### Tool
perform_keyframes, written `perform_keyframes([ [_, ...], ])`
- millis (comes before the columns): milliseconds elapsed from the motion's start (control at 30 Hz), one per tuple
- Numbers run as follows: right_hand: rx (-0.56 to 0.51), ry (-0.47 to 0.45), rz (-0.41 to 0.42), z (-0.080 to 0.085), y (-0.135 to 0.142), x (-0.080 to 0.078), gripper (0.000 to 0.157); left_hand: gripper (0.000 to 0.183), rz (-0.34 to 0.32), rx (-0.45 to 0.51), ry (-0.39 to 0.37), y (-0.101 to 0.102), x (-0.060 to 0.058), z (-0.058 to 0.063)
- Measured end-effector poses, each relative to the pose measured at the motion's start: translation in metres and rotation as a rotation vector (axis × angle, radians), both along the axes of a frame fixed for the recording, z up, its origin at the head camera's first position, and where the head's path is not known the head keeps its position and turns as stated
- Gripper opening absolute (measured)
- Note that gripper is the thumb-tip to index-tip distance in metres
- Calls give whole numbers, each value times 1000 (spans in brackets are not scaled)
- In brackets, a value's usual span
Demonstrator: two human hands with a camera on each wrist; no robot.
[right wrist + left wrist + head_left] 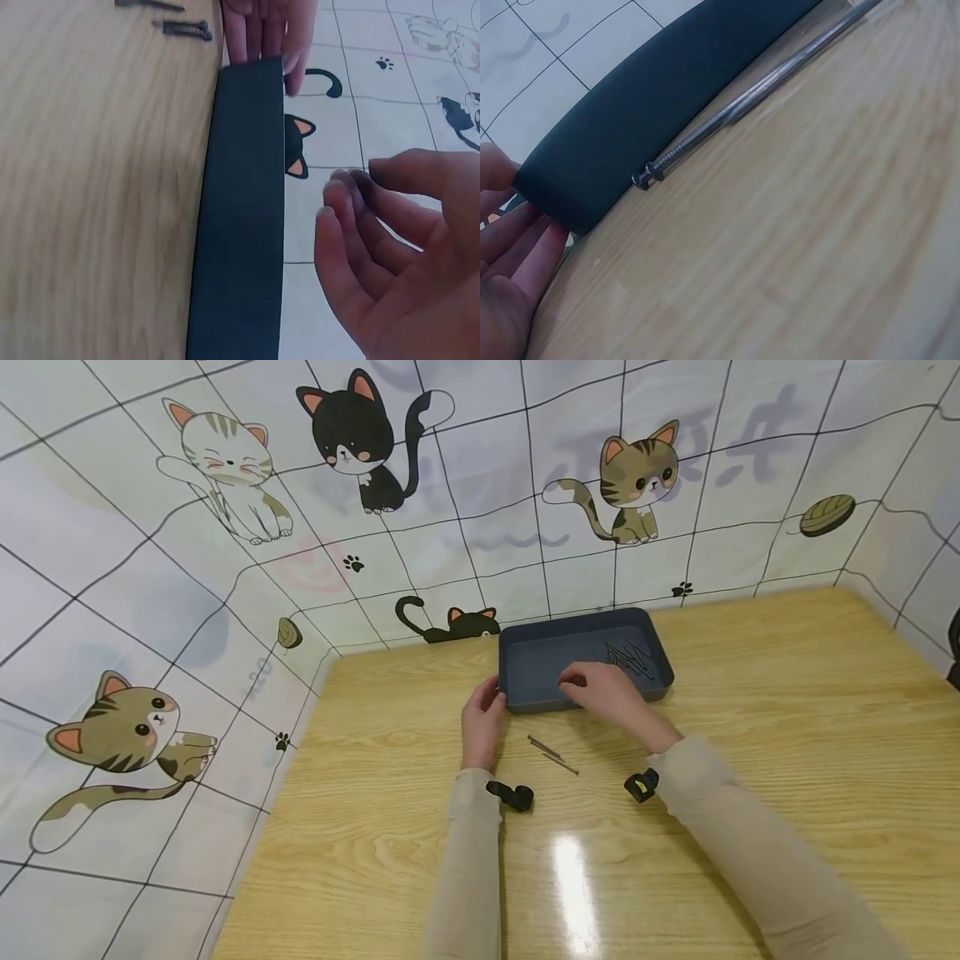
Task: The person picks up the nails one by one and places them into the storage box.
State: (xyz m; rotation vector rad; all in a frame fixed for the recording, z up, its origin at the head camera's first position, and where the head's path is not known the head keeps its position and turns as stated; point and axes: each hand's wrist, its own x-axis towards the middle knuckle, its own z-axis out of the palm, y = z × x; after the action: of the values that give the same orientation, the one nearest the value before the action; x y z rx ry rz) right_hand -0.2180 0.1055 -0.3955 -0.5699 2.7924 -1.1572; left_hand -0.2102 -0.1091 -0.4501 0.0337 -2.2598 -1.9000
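Observation:
A shallow dark blue tray point(536, 672) stands on the table near the back wall. My left hand point(482, 722) holds its front left corner; in the left wrist view, fingers point(536, 251) lie against its end. Over the tray's front part is my right hand point(603, 693), with thumb and index fingertips close together. In the right wrist view its fingers point(341, 225) are bent, a dark patch shows at the fingertips, and I cannot tell whether something is pinched there. Several thin dark nails point(626, 660) lie in the tray's right half. A few nails point(553, 754) lie on the table before the tray.
The wooden table point(375, 860) meets a cloth wall point(495, 510) printed with cats and grid lines at the back and left. Black wrist straps point(513, 796) sit on both wrists. A dark object point(954, 647) shows at the far right edge.

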Motion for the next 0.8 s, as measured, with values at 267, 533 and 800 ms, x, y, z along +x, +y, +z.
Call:
perform_keyframes([
  [267, 90, -58, 127, -12, -15, 10, 26, 39, 1, 21, -26, 0, -2, 0],
  [533, 68, -117, 140, -20, -28, 20, 29, 38, -11, 60, -21, -3, -7, -8],
  [800, 108, -128, 131, -30, -39, 27, 31, 36, 32, 14, 2, -4, -15, -26],
])
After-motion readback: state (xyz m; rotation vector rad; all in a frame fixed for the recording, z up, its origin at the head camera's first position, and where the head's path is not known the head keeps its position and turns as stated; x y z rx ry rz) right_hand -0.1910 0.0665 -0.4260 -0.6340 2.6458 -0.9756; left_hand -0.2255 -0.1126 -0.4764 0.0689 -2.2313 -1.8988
